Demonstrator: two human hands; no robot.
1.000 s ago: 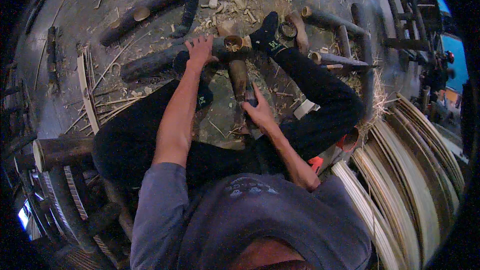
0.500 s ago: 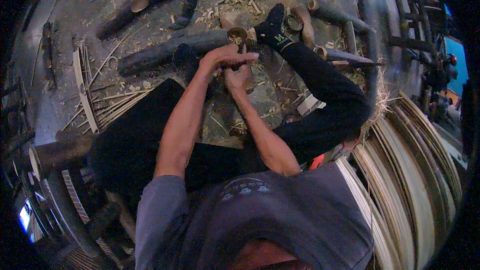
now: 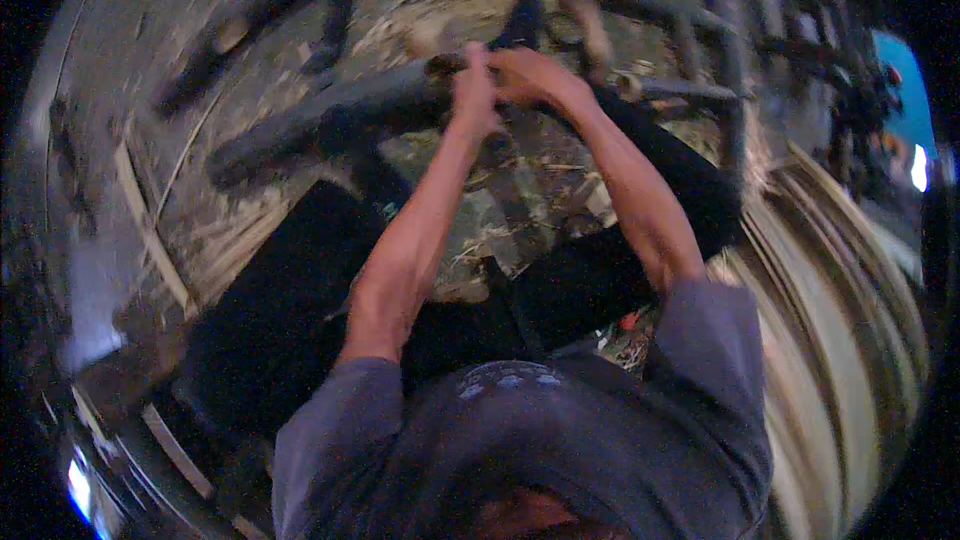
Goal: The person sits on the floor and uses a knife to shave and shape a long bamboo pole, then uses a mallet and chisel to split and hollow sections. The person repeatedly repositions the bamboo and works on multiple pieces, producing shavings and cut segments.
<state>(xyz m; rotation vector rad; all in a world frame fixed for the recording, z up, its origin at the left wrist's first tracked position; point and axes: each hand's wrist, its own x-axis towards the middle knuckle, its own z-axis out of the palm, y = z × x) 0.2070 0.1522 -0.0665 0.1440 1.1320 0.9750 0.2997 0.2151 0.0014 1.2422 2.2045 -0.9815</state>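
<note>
The whole view is smeared by motion. My left hand (image 3: 474, 90) and my right hand (image 3: 528, 75) are pressed together, at arm's length, above my knees. Both are closed around the top end of a short bamboo piece (image 3: 496, 146), which stands roughly upright between my legs and shows as a dark stub under the left fist. A round bamboo end (image 3: 440, 64) sits right beside the left hand. My dark-socked foot (image 3: 520, 20) lies just beyond the hands. Blur hides the finger detail.
A long dark bamboo pole (image 3: 300, 130) lies across the floor to the left of the hands, with more cut sections beyond it. Pale split strips (image 3: 150, 230) lie at the left. A thick stack of split bamboo strips (image 3: 850, 320) curves along the right. Chips litter the ground.
My right hand has come up from low on the bamboo piece to join my left hand at its top. Both hands have since moved right and farther out, and the view has swung.
</note>
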